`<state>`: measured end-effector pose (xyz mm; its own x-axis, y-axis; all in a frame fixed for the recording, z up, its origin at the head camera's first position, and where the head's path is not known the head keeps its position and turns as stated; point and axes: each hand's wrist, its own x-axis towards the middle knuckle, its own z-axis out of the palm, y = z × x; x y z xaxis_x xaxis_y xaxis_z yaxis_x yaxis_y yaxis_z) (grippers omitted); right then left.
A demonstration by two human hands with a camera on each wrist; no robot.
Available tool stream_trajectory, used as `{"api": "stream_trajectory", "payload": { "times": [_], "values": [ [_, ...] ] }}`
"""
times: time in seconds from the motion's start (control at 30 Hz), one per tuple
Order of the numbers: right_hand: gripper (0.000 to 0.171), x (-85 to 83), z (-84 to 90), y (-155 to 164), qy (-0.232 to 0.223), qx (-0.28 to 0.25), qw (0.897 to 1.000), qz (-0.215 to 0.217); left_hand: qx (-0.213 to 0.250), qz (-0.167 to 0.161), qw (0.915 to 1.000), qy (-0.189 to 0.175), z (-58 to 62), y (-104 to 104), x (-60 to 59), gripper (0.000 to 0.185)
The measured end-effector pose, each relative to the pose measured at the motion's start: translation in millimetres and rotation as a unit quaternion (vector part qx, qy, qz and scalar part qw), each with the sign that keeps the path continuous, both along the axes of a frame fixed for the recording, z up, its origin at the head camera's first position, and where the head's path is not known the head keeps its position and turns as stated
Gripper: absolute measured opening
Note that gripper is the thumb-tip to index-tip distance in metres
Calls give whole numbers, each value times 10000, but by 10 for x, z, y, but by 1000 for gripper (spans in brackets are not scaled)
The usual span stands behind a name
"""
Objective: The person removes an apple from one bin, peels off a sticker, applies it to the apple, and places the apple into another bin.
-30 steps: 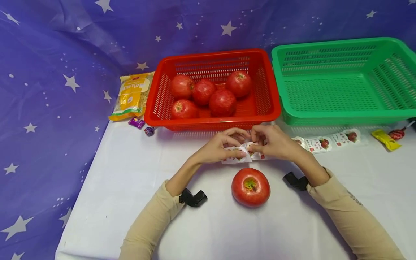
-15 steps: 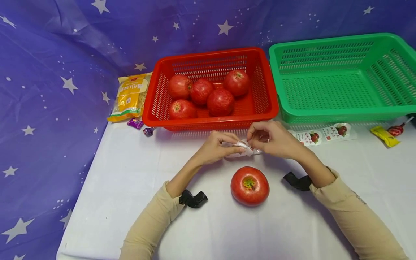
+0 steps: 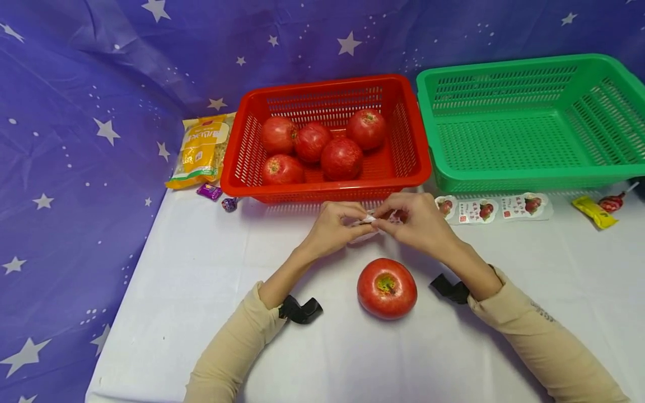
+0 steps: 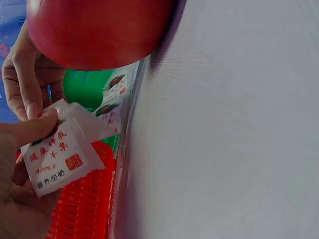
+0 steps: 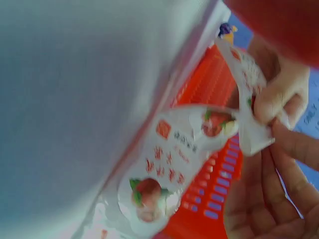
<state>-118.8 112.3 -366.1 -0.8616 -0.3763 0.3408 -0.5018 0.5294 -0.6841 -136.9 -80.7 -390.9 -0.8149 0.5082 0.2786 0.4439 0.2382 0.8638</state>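
Observation:
My left hand (image 3: pixel 330 229) pinches the end of a strip of white apple stickers (image 4: pixel 60 159) between thumb and fingers. Meeting it at the fingertips, my right hand (image 3: pixel 415 224) pinches the same strip, which is folded between the two hands. Red lettering and a small red square mark the sticker face in the left wrist view. The rest of the sticker strip (image 5: pixel 164 164) trails off to the right, lying on the table in the head view. A large red apple (image 3: pixel 387 296) rests on the white cloth just in front of both hands.
Behind the hands stands a red basket (image 3: pixel 327 193) holding several red apples (image 3: pixel 341 159). A green basket (image 3: pixel 524 182) stands to its right. Snack bag (image 3: pixel 201 145) and purple candy (image 3: pixel 209 192) lie left; yellow candy (image 3: pixel 594 211) and a red lollipop (image 3: pixel 611 202) lie right.
The right hand lifts slightly, then comes in against the left fingertips. The held end of the strip goes from lying flat to folded up, and its tail shifts left. The apple stays put.

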Motion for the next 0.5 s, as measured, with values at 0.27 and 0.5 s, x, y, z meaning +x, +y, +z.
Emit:
{"api": "stream_trajectory", "payload": {
  "times": [0.27, 0.5],
  "values": [
    [12, 33, -39, -66, 655, -43, 9975, -277, 82, 279, 9988, 400, -11, 20, 2, 10],
    [10, 32, -54, -70, 537, -261, 9959, -678, 567, 371, 9974, 265, 0, 30, 9, 11]
  ]
}}
